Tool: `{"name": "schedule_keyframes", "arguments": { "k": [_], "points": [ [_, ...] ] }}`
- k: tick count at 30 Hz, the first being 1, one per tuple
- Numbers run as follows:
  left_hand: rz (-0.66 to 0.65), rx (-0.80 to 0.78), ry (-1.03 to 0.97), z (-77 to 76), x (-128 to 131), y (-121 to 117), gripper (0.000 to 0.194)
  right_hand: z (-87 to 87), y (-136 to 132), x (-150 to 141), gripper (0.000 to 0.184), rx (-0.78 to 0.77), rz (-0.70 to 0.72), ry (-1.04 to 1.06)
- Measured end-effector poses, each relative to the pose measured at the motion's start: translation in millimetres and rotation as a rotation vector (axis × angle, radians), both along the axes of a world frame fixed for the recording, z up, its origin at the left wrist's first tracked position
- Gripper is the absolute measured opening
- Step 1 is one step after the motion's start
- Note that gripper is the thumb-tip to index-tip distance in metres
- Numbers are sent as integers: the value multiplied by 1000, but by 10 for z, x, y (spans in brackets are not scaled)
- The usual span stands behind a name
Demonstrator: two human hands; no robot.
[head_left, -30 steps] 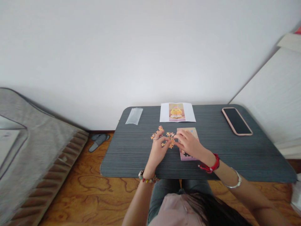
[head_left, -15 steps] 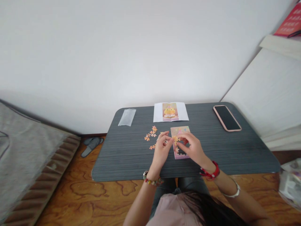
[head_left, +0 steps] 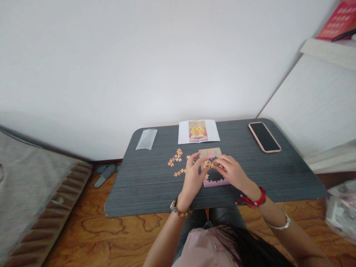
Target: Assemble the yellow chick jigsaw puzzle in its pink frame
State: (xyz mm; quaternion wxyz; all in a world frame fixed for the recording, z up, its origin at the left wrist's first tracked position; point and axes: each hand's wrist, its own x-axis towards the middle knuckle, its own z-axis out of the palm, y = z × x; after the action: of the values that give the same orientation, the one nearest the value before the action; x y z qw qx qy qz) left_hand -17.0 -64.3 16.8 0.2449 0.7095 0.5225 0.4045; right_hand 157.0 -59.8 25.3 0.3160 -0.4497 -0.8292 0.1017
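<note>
A small pink puzzle board (head_left: 211, 152) lies on the dark grey table (head_left: 150, 193), partly filled. My left hand (head_left: 193, 178) and my right hand (head_left: 232, 172) meet over it, fingers pinched together on a yellow-orange puzzle piece (head_left: 207, 164) held just above the board. Loose orange puzzle pieces (head_left: 175, 160) lie scattered to the left of my left hand. A white reference sheet (head_left: 198, 131) with a yellow character picture lies beyond the board.
A pink-cased phone (head_left: 264, 137) lies at the table's back right. A clear plastic bag (head_left: 146, 139) lies at the back left. A grey slipper (head_left: 104, 175) is on the wooden floor. A grey mattress (head_left: 30, 196) stands left, a white cabinet (head_left: 319, 111) right.
Both hands have left the loose pieces and moved over the board, bringing a piece with them. The camera view has shifted, so the table sits further left.
</note>
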Motion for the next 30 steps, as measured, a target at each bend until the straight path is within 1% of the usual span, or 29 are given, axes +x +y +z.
{"name": "schedule_keyframes", "arguments": {
  "k": [3,7,12,17,21,25,30],
  "points": [
    [-68,117,127,-28,6,28,20,0,48,83,23,-31,67,-17],
    [-134,180,242,-26,20,80,23,20,101,144,22,-84,110,-36],
    [-136,215,264,7,30,140,19,55,162,166,20,-132,142,-40],
    [-131,217,299,-4,19,203,17,39,226,174,18,-111,164,-31],
    [-122,220,341,-56,25,272,18,-23,277,220,17,-110,123,-40],
    [-113,188,394,-133,85,351,17,-143,333,303,16,-124,54,-31],
    [-123,133,425,-197,203,431,17,-280,390,352,15,-149,46,-51]
  ]
}}
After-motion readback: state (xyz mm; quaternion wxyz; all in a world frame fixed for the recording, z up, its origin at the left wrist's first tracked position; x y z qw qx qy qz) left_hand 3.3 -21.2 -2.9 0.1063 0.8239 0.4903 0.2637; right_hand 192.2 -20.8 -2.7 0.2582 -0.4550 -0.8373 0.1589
